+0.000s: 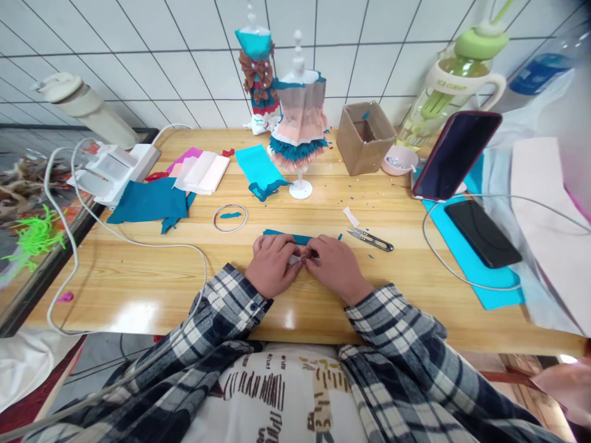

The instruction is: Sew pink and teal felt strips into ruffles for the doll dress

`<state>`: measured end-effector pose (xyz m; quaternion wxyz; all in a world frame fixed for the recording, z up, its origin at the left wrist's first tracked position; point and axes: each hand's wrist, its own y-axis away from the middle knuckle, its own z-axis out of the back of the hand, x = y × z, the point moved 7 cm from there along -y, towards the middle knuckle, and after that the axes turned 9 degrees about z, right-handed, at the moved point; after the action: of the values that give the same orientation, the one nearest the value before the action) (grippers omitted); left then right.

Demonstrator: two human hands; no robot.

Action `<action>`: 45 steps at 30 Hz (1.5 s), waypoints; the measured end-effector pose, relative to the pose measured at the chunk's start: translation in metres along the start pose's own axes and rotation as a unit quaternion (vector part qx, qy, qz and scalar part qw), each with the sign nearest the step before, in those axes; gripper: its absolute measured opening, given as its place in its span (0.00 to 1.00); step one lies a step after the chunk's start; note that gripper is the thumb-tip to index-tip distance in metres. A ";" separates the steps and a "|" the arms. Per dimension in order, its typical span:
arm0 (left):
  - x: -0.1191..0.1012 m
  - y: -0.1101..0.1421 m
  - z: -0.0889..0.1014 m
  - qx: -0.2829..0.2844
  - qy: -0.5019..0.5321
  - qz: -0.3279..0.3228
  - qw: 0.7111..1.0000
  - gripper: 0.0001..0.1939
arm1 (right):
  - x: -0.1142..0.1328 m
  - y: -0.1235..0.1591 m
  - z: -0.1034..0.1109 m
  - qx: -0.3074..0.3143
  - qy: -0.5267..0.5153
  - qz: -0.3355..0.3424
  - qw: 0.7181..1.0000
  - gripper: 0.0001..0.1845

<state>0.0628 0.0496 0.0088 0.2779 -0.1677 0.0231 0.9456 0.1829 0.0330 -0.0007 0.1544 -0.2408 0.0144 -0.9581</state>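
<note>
My left hand [273, 264] and my right hand [339, 267] meet low over the front middle of the wooden table. Both are closed, with thumbs and fingertips pinching a small white strip [294, 260] between them. Most of that strip is hidden by the fingers. Just beyond the knuckles lies a folded teal paper strip [302, 239]. Right of my right hand rest black-handled thread snips [375, 240] and a white scrap [351, 216]. Farther off stands a small white dress form [299, 77] wearing a pink and teal ruffled dress [301, 123].
A thin hoop [230, 218], teal paper [148, 200] and a bright blue sheet [259, 165] lie left. A second dressed form [256, 74], cardboard box [365, 138], bead bowl [399, 160] and bottle [455, 86] stand behind. Phones [482, 234] and a cable [429, 237] lie right.
</note>
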 end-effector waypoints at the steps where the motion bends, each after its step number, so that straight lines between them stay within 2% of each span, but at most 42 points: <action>1: 0.001 0.000 0.000 0.003 0.003 0.003 1.000 0.11 | 0.000 0.000 0.000 -0.001 -0.001 0.000 1.000 0.03; 7: 0.013 -0.003 0.005 -0.022 -0.005 0.041 0.999 0.16 | 0.000 -0.001 0.001 -0.003 0.010 -0.004 1.000 0.04; 17: 0.021 -0.006 0.001 -0.011 -0.015 0.068 0.998 0.13 | -0.002 0.008 0.003 -0.014 -0.030 0.050 0.998 0.02; 20: 0.020 -0.006 -0.001 -0.012 -0.027 0.067 0.997 0.14 | -0.002 0.009 0.008 -0.025 -0.031 0.049 0.998 0.01; 24: 0.024 -0.006 0.002 -0.020 -0.016 0.058 0.998 0.17 | -0.002 0.016 0.020 -0.052 -0.020 0.053 0.997 0.06; 27: 0.027 -0.005 0.015 -0.062 0.015 0.048 0.997 0.15 | -0.006 0.028 0.024 -0.047 -0.027 0.062 0.997 0.05; 30: 0.015 0.001 0.027 -0.119 0.024 0.010 0.993 0.13 | -0.013 0.042 0.031 -0.083 -0.050 0.056 0.994 0.02; 31: 0.006 0.002 0.026 -0.117 0.018 -0.016 0.993 0.14 | -0.016 0.047 0.034 -0.103 -0.058 0.047 0.992 0.02; 33: -0.013 0.003 0.013 -0.069 -0.015 -0.068 0.995 0.21 | -0.022 0.053 0.037 -0.134 -0.062 0.027 0.989 0.02; 35: -0.022 0.001 -0.003 -0.020 -0.067 -0.071 0.995 0.26 | -0.027 0.056 0.037 -0.136 -0.049 0.006 0.989 0.02; 38: -0.024 -0.005 -0.021 0.026 -0.119 -0.050 0.991 0.28 | -0.033 0.058 0.031 -0.109 -0.029 -0.019 0.993 0.04; 41: -0.020 -0.007 -0.025 0.029 -0.140 -0.035 0.989 0.28 | -0.040 0.060 0.028 -0.099 -0.028 -0.037 0.994 0.04; 45: -0.016 -0.004 -0.022 0.021 -0.135 -0.033 0.990 0.30 | -0.046 0.066 0.037 -0.150 -0.057 -0.043 0.986 0.04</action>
<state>0.0847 0.0418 -0.0063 0.3132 -0.0332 -0.0007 0.9491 0.2576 -0.0138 0.0038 0.0756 -0.3156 0.1392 -0.9356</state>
